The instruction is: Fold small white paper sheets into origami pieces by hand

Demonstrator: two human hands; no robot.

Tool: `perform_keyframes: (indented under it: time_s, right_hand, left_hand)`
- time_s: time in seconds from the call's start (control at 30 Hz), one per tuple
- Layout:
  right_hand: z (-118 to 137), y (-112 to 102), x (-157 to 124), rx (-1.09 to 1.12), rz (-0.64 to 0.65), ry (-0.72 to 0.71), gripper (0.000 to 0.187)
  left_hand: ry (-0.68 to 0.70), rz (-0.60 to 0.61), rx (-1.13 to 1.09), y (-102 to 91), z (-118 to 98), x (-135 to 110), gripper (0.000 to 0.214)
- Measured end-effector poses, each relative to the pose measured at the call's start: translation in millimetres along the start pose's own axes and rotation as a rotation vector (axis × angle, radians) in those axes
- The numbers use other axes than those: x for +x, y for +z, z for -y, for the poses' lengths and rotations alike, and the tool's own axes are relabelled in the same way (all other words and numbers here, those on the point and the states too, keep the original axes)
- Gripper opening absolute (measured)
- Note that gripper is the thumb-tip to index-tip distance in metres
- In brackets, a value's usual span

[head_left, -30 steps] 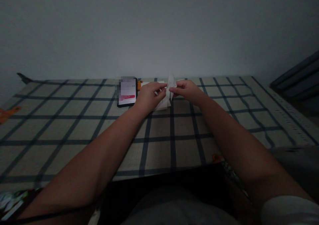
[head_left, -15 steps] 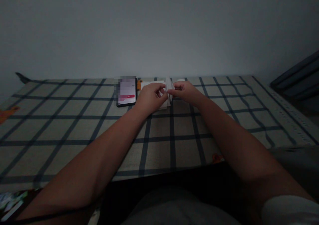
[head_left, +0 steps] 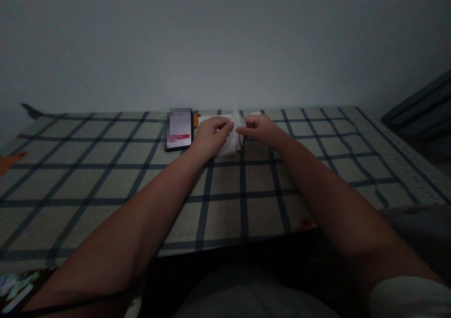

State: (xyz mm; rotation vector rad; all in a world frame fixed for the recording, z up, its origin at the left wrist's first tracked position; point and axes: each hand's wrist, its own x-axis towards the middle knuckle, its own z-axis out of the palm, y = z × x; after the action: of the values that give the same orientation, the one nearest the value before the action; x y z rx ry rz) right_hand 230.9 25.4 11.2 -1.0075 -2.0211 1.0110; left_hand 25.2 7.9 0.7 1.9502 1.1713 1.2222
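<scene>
A thin white tissue [head_left: 237, 117] stands up, creased, between my two hands over the table. My left hand [head_left: 210, 137] pinches its left side between thumb and fingers. From the right, my right hand [head_left: 261, 130] pinches it too, fingers curled and fingertips close to those of the left. Flat white sheets [head_left: 228, 147], which look like more tissue, lie under and behind my left hand, partly covered by it. A small white item [head_left: 256, 113] shows just behind my right hand, mostly hidden.
A phone or small tablet [head_left: 179, 132] with a lit screen lies left of my left hand, partly blurred out. The checked tablecloth [head_left: 225, 205] runs back to a grey wall [head_left: 225, 41]. Dark folded fabric [head_left: 423, 104] is at the far right.
My left thumb and fingers have closed into a tighter pinch and shifted slightly left. The tissue now rises higher and looks more spread. My right hand has barely moved.
</scene>
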Motion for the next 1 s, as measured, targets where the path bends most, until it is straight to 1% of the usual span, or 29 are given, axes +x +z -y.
perform_keyframes:
  time_s: [0.07,0.17,0.37,0.53,0.73,0.87,0.93,1.0]
  right_hand:
    - [-0.1,0.5,0.1,-0.028,0.000,-0.002,0.040]
    - [-0.2,0.6,0.3,-0.077,0.021,-0.029,0.046]
    - [1.1,0.3,-0.8,-0.107,0.032,-0.045,0.044]
    - [2.8,1.3,-1.5,-0.118,0.050,-0.030,0.045]
    - [-1.2,1.9,0.7,-0.113,0.064,-0.036,0.045]
    - [-0.7,1.4,0.5,-0.085,0.080,-0.041,0.041]
    - [1.1,2.0,0.0,-0.075,0.078,-0.049,0.042]
    - [2.5,2.9,-0.4,-0.085,0.066,-0.061,0.043]
  left_hand:
    - [-0.017,-0.031,-0.033,0.6,-0.2,0.4,0.024]
    - [-0.037,-0.076,-0.083,0.8,-0.4,1.4,0.026]
    - [-0.078,-0.050,-0.126,-0.3,1.5,3.9,0.024]
    - [-0.062,-0.082,-0.137,1.1,3.8,4.2,0.026]
    - [-0.070,-0.045,-0.230,0.9,-2.1,2.6,0.026]
    - [-0.107,-0.067,-0.273,0.7,-5.5,2.0,0.022]
    - [-0.090,-0.067,-0.254,0.5,-6.0,1.9,0.021]
    - [-0.042,-0.073,-0.208,0.3,-6.0,1.7,0.023]
